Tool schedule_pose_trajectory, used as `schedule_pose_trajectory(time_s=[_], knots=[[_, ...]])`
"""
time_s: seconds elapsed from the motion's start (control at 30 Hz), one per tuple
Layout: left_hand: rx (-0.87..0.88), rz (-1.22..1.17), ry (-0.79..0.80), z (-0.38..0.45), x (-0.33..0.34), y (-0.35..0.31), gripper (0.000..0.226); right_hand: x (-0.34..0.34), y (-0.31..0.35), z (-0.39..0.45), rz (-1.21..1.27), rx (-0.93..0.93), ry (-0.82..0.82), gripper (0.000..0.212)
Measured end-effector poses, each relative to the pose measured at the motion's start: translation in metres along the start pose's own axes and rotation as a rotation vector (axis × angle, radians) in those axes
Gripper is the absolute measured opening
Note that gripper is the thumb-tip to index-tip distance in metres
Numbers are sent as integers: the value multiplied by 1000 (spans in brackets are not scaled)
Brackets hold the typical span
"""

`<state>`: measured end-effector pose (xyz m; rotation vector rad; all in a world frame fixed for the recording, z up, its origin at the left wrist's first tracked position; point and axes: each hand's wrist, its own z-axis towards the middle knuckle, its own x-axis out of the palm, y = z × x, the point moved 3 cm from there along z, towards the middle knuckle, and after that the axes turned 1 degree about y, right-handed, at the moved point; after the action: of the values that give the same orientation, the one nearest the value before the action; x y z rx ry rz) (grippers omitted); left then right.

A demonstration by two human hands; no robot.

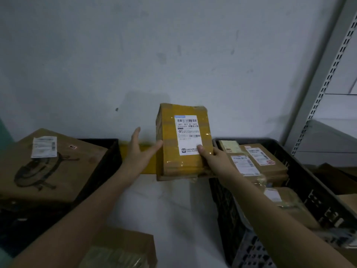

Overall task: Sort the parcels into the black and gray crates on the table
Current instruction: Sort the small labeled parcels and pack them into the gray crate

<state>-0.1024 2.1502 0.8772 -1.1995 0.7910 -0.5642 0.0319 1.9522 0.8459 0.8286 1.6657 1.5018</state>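
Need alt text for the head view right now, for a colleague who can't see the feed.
A person's right hand grips a yellow-taped parcel with a white label, held up between two crates, while the open left hand touches its left side. The black crate on the left holds one large box; the gray crate on the right holds several smaller parcels.

right hand (213, 158) fingers: hidden behind yellow-taped parcel (183, 142)
label (188, 134) small print: unreadable
near box (123, 250): cut by bottom edge
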Motion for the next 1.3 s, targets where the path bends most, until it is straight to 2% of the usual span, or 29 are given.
schedule_pose_trajectory(time_s=[0.07, 0.1, 0.2, 0.3, 0.47, 0.67, 0.77, 0.93, 1.0, 1.1, 1.2, 1.3], knots=[[-61, -146, 172, -12, 23, 10, 90, 7, 0, -3, -2, 15, -2, 42], [-42, -172, 192, -14, 31, 15, 89, 10, 0, -5, -22, -2, -8, 44], [21, -195, 133, -12, 42, 17, 89, 9, 1, -11, -46, -90, -64, 50], [73, -254, 133, -15, 52, 9, 87, -4, 2, -20, -59, -202, -117, 48], [123, -253, 124, -28, 81, -18, 84, -37, 3, -29, 2, -302, -214, 25], [107, -241, 84, -52, 148, -38, 46, -122, -1, -55, 33, -216, -336, 28], [2, -120, 46, -71, 201, -13, 49, -189, -10, -76, 12, -159, -435, 42], [-232, 371, 307, -112, 288, 39, 70, -297, -24, -107, -101, -38, -518, 55], [-257, 577, 353, -124, 308, 51, 70, -329, -31, -115, -195, 2, -519, 55], [-188, 901, 328, -137, 319, 56, 64, -357, -46, -118, -351, 58, -487, 55], [-209, 923, 368, -138, 321, 52, 61, -365, -64, -111, -538, 98, -417, 82], [-266, 943, 399, -137, 323, 54, 59, -358, -81, -103, -661, 138, -313, 75]])
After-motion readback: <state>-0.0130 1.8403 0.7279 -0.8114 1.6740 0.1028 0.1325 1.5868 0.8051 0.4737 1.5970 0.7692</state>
